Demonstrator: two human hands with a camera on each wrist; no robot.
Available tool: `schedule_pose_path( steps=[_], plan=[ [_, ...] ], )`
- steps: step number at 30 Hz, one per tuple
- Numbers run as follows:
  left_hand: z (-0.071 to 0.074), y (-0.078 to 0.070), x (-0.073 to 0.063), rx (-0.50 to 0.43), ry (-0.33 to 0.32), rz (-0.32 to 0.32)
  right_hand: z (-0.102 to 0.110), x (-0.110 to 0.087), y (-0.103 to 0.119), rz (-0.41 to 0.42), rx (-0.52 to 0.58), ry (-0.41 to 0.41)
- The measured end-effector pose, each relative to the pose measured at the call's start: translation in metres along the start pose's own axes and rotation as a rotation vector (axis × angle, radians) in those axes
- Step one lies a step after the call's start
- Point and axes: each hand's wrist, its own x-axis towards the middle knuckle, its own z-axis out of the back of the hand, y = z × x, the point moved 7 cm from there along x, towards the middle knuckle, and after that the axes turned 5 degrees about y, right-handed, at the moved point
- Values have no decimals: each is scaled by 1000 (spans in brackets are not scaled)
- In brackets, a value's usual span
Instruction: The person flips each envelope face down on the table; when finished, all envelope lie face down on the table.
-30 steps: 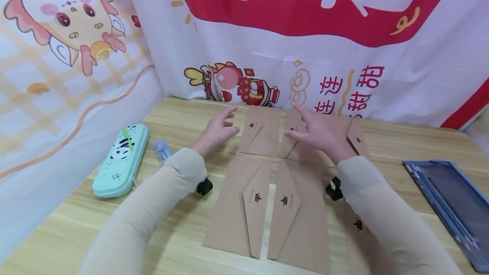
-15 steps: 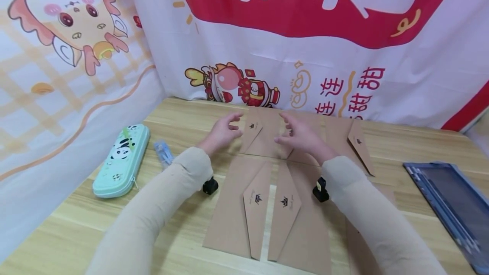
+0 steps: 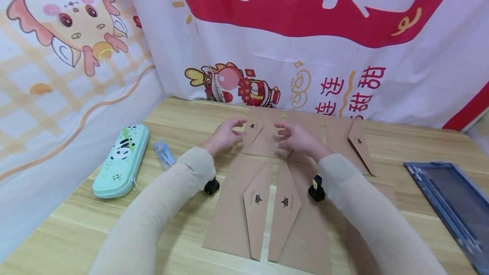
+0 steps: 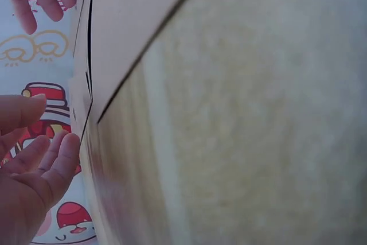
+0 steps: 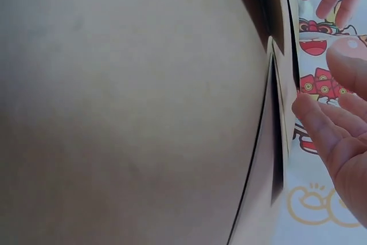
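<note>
Several brown paper envelopes lie in two rows, their pointed flaps printed with a small black crown. My left hand [image 3: 227,136] hovers at the left edge of the far left envelope [image 3: 269,135], fingers loosely bent and holding nothing. Across from it, my right hand [image 3: 299,139] is over the far middle envelope [image 3: 311,123], its fingertips reaching toward the far left one; it holds nothing either. Closer to me are the near left envelope [image 3: 231,211] and the near middle envelope [image 3: 309,228]. The right sleeve partly hides the near right envelope [image 3: 359,249]. The far right envelope [image 3: 338,139] has its flap slightly raised.
A mint panda pencil case [image 3: 122,160] and a small clear-blue packet [image 3: 164,154] are on the left of the wooden table [image 3: 183,232]. At the right lies a blue case with pencils [image 3: 447,207]. A printed cloth [image 3: 298,50] hangs behind the table.
My right hand has moved left, from over the far middle envelope toward the far left one. The left hand has shifted slightly right and nearer to me. The fingers of both are more bent.
</note>
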Motion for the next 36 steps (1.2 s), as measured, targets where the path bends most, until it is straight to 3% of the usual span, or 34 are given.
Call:
schedule_pose_path(
  steps=[15,24,29,36],
  plan=[
    [-13,5,6,2,60,65,-3,5,-11,-85,-8,36],
    [-11,13,5,-164,37,115,-2,10,-12,-108,-2,45],
    [-7,21,4,-232,-7,126,-3,11,-7,-101,-31,47],
    [4,25,4,-381,-148,100,-5,14,-1,-124,-89,59]
  ],
)
